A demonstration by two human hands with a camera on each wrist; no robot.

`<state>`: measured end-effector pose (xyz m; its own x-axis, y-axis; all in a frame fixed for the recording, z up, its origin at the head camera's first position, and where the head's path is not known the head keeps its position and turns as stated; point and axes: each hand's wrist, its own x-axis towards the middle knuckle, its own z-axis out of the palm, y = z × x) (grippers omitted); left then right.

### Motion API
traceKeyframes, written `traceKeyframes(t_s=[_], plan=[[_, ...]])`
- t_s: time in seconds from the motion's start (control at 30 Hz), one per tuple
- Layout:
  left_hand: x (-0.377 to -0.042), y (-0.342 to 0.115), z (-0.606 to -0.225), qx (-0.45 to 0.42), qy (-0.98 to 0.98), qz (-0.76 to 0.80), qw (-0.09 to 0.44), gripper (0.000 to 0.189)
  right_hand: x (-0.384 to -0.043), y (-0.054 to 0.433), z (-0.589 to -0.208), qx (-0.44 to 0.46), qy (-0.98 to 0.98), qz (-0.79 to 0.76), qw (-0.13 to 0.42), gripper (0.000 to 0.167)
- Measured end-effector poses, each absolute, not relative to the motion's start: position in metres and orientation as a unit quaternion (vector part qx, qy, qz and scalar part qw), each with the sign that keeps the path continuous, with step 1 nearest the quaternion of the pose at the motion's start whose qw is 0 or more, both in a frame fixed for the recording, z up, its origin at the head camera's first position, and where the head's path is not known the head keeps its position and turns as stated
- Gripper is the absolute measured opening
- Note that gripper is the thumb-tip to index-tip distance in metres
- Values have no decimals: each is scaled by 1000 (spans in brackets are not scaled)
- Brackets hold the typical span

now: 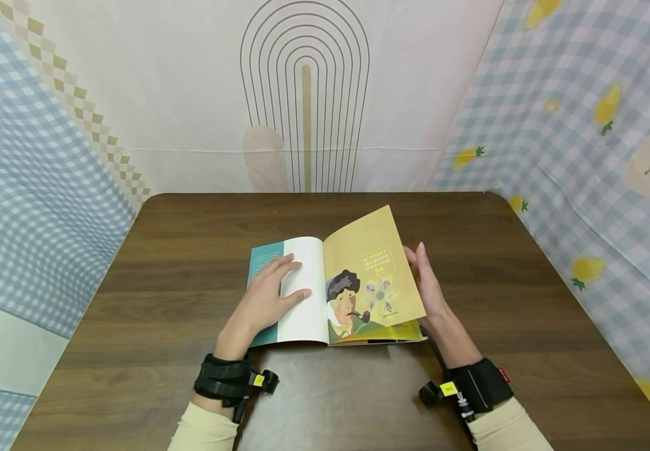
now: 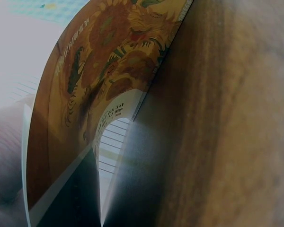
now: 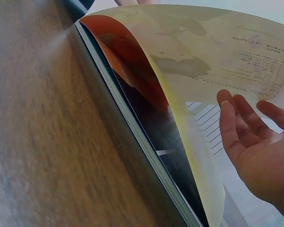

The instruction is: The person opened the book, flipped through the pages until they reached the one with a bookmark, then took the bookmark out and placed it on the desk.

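A thin paperback book [image 1: 305, 319] lies spread on the table. Its left side shows a white page and a teal flap [image 1: 265, 337]. My left hand [image 1: 263, 297] rests on that side with fingers spread. In the left wrist view, the sunflower-picture cover [image 2: 118, 42] curves up under that hand. A yellow page [image 1: 353, 250], printed with a man smoking a pipe, stands lifted on the right. My right hand [image 1: 431, 291] is at this page's right edge, partly behind it. In the right wrist view, its loosely bent fingers [image 3: 232, 127] are close to the page; contact is unclear.
The brown wooden table [image 1: 178, 250] extends around the book. White cloth [image 1: 190, 94] hangs behind, with blue checked cloth [image 1: 49, 163] at both sides. Black straps with small cameras [image 1: 268, 381] are on both wrists. Below the lifted page, more pages [image 3: 132, 127] form a stack.
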<state>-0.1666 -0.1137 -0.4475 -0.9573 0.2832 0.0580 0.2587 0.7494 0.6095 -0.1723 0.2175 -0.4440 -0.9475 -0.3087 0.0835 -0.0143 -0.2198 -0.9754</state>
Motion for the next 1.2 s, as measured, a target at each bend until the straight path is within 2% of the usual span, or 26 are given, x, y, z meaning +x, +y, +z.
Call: traceKeyframes(t_s=[1.2], plan=[[-167, -114, -449, 150, 935, 322, 15, 66, -171, 218, -443, -132, 630, -760, 83, 75]])
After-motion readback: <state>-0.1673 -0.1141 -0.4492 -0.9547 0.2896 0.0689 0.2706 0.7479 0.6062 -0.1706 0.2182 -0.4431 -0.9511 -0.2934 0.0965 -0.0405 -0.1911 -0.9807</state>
